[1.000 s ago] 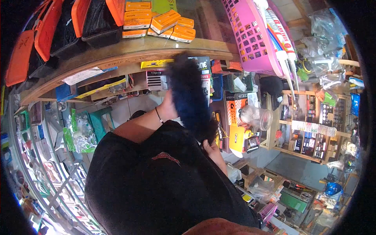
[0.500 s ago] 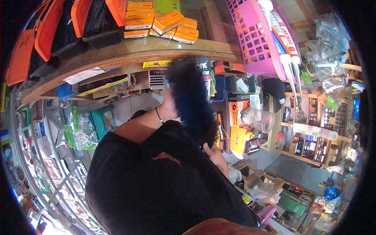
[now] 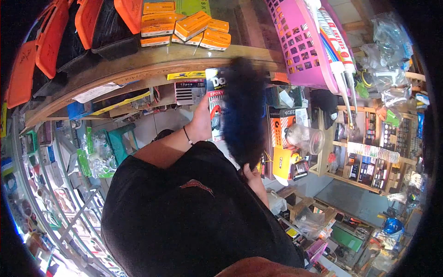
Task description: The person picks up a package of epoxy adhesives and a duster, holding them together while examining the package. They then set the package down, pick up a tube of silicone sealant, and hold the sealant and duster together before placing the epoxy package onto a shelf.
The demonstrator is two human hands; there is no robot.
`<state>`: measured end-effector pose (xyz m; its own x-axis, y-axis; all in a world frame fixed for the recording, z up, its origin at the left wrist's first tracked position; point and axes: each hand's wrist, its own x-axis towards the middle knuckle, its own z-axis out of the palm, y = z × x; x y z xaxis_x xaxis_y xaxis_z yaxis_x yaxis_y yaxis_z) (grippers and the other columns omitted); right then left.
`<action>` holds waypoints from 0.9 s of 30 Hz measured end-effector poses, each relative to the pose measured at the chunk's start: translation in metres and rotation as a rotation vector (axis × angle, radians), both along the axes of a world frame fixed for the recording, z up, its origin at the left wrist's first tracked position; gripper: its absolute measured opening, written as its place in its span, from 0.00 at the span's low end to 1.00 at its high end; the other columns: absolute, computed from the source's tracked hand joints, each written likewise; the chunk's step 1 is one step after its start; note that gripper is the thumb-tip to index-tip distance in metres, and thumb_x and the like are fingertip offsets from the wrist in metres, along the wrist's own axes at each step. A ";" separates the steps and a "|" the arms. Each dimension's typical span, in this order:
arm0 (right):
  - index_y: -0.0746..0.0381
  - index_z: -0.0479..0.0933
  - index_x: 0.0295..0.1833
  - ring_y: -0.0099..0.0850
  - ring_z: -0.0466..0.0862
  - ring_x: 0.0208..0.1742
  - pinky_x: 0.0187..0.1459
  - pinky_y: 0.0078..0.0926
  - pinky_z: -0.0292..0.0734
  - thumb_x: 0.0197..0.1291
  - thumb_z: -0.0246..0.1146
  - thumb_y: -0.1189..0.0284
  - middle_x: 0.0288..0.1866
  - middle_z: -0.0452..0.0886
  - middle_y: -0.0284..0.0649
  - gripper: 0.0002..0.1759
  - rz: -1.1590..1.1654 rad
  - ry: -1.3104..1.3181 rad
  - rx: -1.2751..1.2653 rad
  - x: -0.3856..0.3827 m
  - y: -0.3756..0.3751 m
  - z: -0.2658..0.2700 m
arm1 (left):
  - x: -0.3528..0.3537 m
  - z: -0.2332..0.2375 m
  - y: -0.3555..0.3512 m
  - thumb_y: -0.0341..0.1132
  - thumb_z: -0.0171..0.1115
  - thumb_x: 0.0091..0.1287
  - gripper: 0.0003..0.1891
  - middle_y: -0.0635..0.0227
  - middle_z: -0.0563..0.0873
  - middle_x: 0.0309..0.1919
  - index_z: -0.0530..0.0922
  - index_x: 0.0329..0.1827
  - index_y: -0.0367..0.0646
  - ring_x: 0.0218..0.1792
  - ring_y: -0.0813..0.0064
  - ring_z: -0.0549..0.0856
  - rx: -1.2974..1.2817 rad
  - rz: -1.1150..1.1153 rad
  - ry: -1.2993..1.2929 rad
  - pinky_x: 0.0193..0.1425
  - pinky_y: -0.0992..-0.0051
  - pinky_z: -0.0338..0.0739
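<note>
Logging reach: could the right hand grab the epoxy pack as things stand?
Probably not: the right hand holds the fluffy black duster, which covers part of the epoxy pack; the left hand has the pack's left edge.

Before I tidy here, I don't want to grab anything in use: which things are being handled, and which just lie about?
In hand:
Fluffy black duster, in the right hand
Printed epoxy card, in the left hand

Lying about:
Small orange-and-white cardboard boxes
Pink plastic basket holding white sealant tubes
</note>
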<state>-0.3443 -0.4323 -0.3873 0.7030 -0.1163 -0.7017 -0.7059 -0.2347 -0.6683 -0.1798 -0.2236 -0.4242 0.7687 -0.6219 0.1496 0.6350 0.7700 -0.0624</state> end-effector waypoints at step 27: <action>0.62 0.71 0.31 0.20 0.66 0.25 0.29 0.19 0.60 0.61 0.51 0.54 0.24 0.70 0.29 0.20 0.012 0.041 -0.022 0.012 0.021 0.030 | -0.008 0.012 -0.003 0.66 0.34 0.60 0.37 0.59 0.73 0.52 0.62 0.60 0.45 0.52 0.64 0.74 0.163 -0.047 0.067 0.56 0.62 0.69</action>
<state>-0.3320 -0.4118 -0.3568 0.6751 -0.1232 -0.7274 -0.7296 -0.2577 -0.6335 -0.1879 -0.2265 -0.4123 0.7432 -0.6690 -0.0072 0.6690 0.7431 0.0175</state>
